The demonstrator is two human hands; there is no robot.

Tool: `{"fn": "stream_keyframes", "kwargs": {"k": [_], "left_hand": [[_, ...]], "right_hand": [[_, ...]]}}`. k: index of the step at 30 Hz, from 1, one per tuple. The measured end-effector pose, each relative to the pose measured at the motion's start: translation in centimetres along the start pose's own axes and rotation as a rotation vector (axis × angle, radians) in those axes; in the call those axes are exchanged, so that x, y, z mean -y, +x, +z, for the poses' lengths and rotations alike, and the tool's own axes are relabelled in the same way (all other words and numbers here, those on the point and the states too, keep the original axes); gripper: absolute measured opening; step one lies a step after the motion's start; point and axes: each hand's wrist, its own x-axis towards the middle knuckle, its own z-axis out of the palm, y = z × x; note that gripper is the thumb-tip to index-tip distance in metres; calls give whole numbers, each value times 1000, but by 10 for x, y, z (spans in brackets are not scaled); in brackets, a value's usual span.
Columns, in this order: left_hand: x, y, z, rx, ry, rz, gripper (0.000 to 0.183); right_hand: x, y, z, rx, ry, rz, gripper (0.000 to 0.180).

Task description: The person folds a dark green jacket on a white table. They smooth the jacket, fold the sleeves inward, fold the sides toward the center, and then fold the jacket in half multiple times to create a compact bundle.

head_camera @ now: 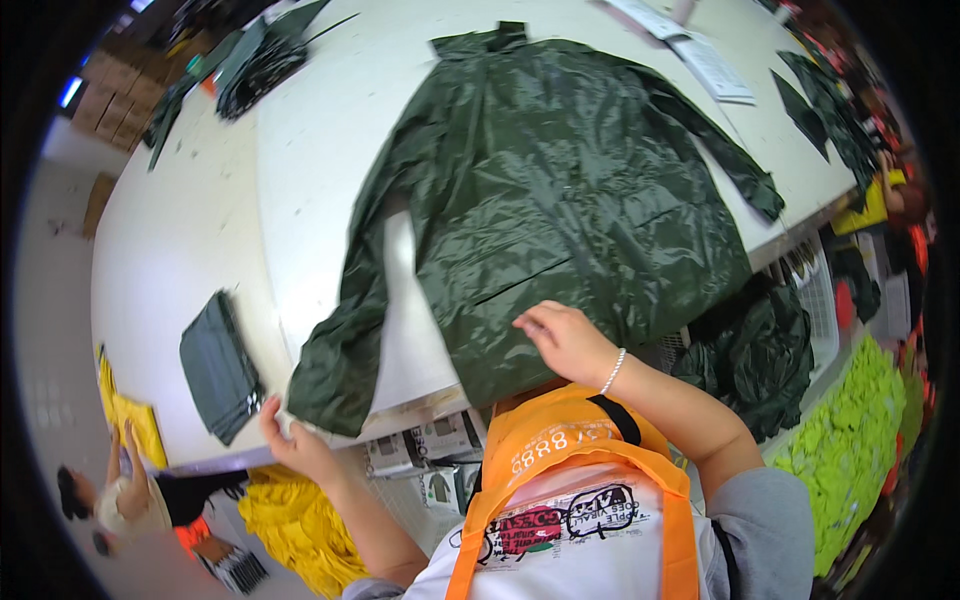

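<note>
A dark green raincoat (517, 172) of shiny coated fabric lies spread on the white table (202, 217), its collar at the far side and both sleeves angled outward. My right hand (566, 341) is over the lower front of the coat, below a pocket slit, with fingers half bent and nothing seen in them. Beside the cuff of the left-hand sleeve (330, 390), at the near table edge, is my left hand (296, 442). Its fingers are slightly curled and apart; whether they touch the cuff is unclear.
A folded dark green stack (220, 367) lies left of the sleeve. More green garments (262, 64) are at the far left, and papers (709, 67) at the far right. Under the table are yellow fabric (300, 525) and a crate with green fabric (750, 367). Another person (127, 495) handles a yellow piece.
</note>
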Motion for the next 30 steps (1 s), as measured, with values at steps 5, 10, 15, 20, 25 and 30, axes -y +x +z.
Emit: {"fn": "stream_keyframes", "kwargs": {"k": [5,10,15,20,25,30], "left_hand": [[-78,-63,94,111,-31,-13,34],[-154,-217,268,814,160,279,59],[-141,-305,354,789,587,217,77],[-147,-307,357,781,613,220,78],[-153,-302,355,782,631,219,73],[-147,-294,351,744,733,208,65]], "right_hand": [[-92,-47,-109,-239,-57,398,20],[-214,-84,-202,-353,-400,330,28],[-268,-100,-248,-170,-324,426,39],[-296,-53,-286,-111,-348,165,38],[-329,19,-297,102,-605,-47,43],[-370,47,-308,114,-559,-251,24]]}}
